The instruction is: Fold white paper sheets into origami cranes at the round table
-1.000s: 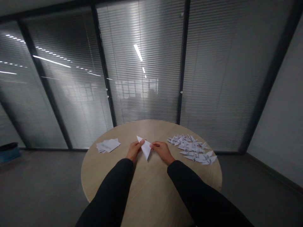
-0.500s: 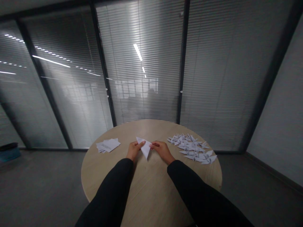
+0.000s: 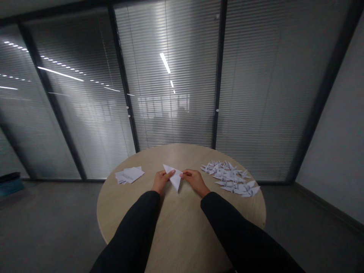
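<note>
A folded white paper triangle [image 3: 175,179] is held between my two hands over the middle of the table, one point toward me. My left hand [image 3: 161,180] pinches its left side, the thumb lying on top of the paper. At the opposite edge, my right hand [image 3: 194,179] grips the right corner between thumb and fingers. Fingers beneath the paper are hidden. To the right lies a spread of folded paper cranes [image 3: 230,177], several in rough rows. On the left rests a small loose stack of white paper sheets [image 3: 129,175], the top one bearing faint print.
All of this is on a round light-wood table [image 3: 182,235]. Behind it stands a glass partition with blinds [image 3: 176,125] and dark frames. A blue bin [image 3: 10,184] sits on the grey floor at far left. A pale wall [image 3: 338,151] rises at right.
The paper's lower point has shifted very slightly to the right. Both hands keep their grip in nearly the same place.
</note>
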Available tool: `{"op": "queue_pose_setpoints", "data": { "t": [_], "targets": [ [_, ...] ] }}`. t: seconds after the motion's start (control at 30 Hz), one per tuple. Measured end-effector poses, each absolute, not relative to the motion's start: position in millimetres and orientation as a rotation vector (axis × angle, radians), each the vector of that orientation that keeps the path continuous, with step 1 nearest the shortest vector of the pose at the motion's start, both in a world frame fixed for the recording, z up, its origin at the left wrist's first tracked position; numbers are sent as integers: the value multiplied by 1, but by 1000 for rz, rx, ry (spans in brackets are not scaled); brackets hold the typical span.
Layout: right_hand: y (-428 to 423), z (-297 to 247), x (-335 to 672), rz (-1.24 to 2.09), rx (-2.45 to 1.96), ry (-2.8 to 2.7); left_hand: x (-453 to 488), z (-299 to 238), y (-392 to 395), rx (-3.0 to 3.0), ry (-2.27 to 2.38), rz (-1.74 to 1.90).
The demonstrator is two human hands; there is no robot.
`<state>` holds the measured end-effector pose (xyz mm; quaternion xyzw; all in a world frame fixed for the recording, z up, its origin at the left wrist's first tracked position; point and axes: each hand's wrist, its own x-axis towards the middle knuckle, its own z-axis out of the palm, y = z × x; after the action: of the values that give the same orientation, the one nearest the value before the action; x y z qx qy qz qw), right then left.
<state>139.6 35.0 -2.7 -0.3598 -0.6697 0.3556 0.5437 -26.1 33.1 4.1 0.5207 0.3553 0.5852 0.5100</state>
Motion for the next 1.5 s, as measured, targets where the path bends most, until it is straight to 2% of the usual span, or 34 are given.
{"op": "queue_pose_setpoints", "data": {
  "t": [0.17,0.5,0.7,1.0,1.23,1.5],
  "targets": [
    [39,-3,142,829,-863,-1549,-24,4,33,1273,823,1303],
    [38,-2,139,811,-842,-1509,-26,4,35,1340,865,1318],
    [40,1,145,807,-853,-1382,-23,3,33,1300,872,1169],
    [39,-1,147,813,-842,-1380,-22,8,29,1366,964,1183],
    [40,1,149,797,-834,-1350,-20,4,26,1410,866,994],
    [42,-2,148,814,-822,-1358,-21,5,27,1471,901,1003]
  ]
}}
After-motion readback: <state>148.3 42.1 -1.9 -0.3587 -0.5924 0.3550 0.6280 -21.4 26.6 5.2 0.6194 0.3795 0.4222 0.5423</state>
